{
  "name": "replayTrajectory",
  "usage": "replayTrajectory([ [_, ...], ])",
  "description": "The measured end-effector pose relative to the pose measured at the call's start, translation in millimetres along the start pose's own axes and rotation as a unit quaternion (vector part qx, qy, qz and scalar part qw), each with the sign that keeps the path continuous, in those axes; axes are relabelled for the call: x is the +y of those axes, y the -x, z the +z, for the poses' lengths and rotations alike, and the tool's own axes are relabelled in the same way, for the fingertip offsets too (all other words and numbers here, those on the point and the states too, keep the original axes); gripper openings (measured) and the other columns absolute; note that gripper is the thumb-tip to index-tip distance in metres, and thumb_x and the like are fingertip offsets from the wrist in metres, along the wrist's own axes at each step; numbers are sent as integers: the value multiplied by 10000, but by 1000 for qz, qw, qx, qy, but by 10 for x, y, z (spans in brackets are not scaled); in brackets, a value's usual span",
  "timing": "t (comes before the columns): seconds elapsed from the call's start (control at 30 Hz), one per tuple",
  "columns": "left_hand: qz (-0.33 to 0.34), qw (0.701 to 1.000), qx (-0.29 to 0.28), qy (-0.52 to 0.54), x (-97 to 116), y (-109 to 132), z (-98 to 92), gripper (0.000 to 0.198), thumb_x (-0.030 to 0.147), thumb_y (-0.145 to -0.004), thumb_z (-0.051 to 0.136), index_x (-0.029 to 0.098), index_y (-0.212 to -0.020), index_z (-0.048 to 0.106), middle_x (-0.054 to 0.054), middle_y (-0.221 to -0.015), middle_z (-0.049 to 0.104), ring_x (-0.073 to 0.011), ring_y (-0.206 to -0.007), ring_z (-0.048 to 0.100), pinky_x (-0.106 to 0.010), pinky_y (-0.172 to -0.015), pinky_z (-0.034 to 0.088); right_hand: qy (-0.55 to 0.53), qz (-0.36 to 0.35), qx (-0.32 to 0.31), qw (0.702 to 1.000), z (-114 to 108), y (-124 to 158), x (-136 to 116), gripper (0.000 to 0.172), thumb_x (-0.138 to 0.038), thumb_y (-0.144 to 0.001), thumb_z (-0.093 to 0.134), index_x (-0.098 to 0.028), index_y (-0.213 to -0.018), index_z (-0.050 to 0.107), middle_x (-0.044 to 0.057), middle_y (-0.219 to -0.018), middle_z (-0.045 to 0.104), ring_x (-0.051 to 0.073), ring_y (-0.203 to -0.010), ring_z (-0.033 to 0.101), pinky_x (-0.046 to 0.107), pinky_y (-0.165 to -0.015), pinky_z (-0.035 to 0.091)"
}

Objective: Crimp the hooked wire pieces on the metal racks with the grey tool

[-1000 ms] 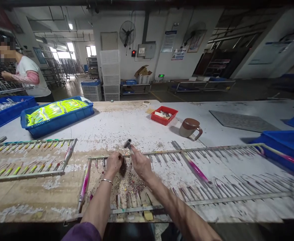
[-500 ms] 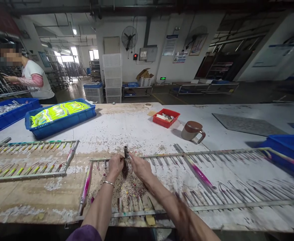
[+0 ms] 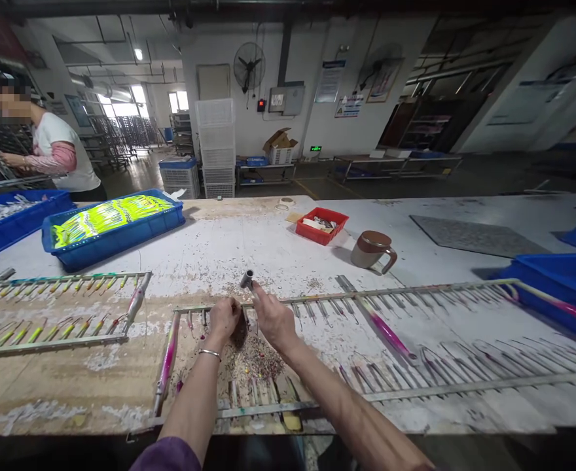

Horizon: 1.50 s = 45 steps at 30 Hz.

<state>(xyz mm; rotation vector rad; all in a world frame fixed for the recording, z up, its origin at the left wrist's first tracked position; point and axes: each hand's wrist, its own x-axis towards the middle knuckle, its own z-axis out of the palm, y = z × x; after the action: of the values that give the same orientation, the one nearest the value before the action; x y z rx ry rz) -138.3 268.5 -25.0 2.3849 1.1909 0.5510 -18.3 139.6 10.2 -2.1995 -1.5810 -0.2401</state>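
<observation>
My right hand [image 3: 275, 320] is closed round a hammer-like metal tool [image 3: 247, 279] with a hollow, tubular head, raised above the far bar of a long metal rack [image 3: 400, 293]. Close beside it, my left hand [image 3: 225, 318] is closed at the same bar; what its fingers pinch is hidden. Small hooked metal pieces [image 3: 324, 309] hang in rows from the rack's bars. Pink-and-white rods [image 3: 169, 353] join the bars. Paint chips [image 3: 253, 358] lie scattered below my hands.
A second rack [image 3: 72, 340] with yellow-tipped hooked pieces lies left. Behind stand a blue tray [image 3: 116, 239] of yellow-green packets, a red tray [image 3: 321, 235] and a mug [image 3: 372, 248]. A blue bin [image 3: 558, 271] is at right. A co-worker [image 3: 55, 150] stands far left.
My right hand has lifted slightly, and the tool's tubular head has tipped from upright and risen off the bar. My left hand stays at the bar. The camera view has shifted slightly.
</observation>
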Motion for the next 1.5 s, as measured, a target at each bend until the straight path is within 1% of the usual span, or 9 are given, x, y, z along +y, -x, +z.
replayTrajectory([
  [0.13, 15, 1000, -2, 0, -20, 2, 2, 164, 132, -971, 630, 192, -878, 752, -50, -932, 759, -173, -864, 673, -269, -769, 439, 3, 3, -39, 999, 56, 12, 22, 469, -311, -1123, 380, -244, -1507, 642, 75, -908, 803, 198, -693, 691, 270, -598, 469],
  [0.3, 15, 1000, 8, -2, -24, 5, 30, 136, 149, -969, 625, 185, -932, 751, -63, -964, 761, -178, -882, 678, -279, -799, 460, -27, 6, 43, 999, 21, -3, 38, 533, -330, -1153, 285, -196, -1599, 544, 151, -1117, 801, 216, -873, 734, 274, -719, 527],
  [0.47, 13, 1000, 2, 4, -32, -8, 34, 151, 143, -969, 613, 186, -904, 742, -52, -945, 759, -169, -854, 671, -273, -768, 458, -10, 18, -80, 997, 11, 18, 31, 486, -308, -1120, 388, -243, -1553, 600, 87, -952, 817, 218, -761, 731, 282, -653, 528],
  [0.63, 32, 999, -10, 8, -44, -13, -17, 133, 145, -963, 626, 192, -908, 738, -50, -941, 754, -176, -875, 669, -278, -776, 462, -31, 32, -5, 999, -29, 2, 45, 533, -329, -1156, 279, -256, -1637, 497, 122, -1216, 797, 218, -990, 752, 287, -798, 550],
  [0.8, 49, 999, -17, 9, -27, 7, -59, 190, 148, -994, 573, 193, -895, 729, -51, -922, 739, -176, -825, 658, -282, -741, 464, -21, 48, -58, 997, -20, 5, 109, 451, -333, -1125, 419, -275, -1509, 648, 63, -887, 817, 204, -706, 724, 282, -666, 526],
  [0.97, 55, 998, -25, -1, -28, -7, -80, 183, 124, -967, 585, 209, -933, 743, -53, -1001, 756, -192, -930, 676, -281, -796, 456, -42, 60, 23, 997, -74, 32, 146, 538, -330, -1155, 288, -227, -1645, 483, 132, -1217, 800, 218, -984, 753, 275, -814, 554],
  [1.17, 46, 998, -37, -12, -24, -18, -105, 163, 141, -957, 590, 209, -925, 735, -48, -965, 756, -193, -903, 677, -273, -765, 436, -13, 28, -112, 993, -125, 8, 32, 476, -327, -1131, 412, -305, -1583, 561, 67, -1044, 825, 203, -856, 752, 256, -728, 529],
  [1.27, 41, 998, -37, -13, -26, -16, -102, 156, 114, -938, 604, 204, -947, 731, -45, -972, 762, -191, -918, 681, -275, -794, 441, -31, 29, -31, 999, -159, 16, 3, 523, -328, -1160, 298, -233, -1638, 488, 138, -1253, 784, 219, -1023, 743, 265, -827, 527],
  [1.5, 43, 998, -38, -3, -13, 0, -117, 167, 137, -963, 577, 210, -931, 724, -40, -940, 757, -187, -880, 677, -281, -771, 457, -28, 11, -53, 998, -53, 131, 92, 460, -270, -1108, 436, -229, -1523, 630, 69, -899, 808, 213, -753, 727, 268, -669, 511],
])
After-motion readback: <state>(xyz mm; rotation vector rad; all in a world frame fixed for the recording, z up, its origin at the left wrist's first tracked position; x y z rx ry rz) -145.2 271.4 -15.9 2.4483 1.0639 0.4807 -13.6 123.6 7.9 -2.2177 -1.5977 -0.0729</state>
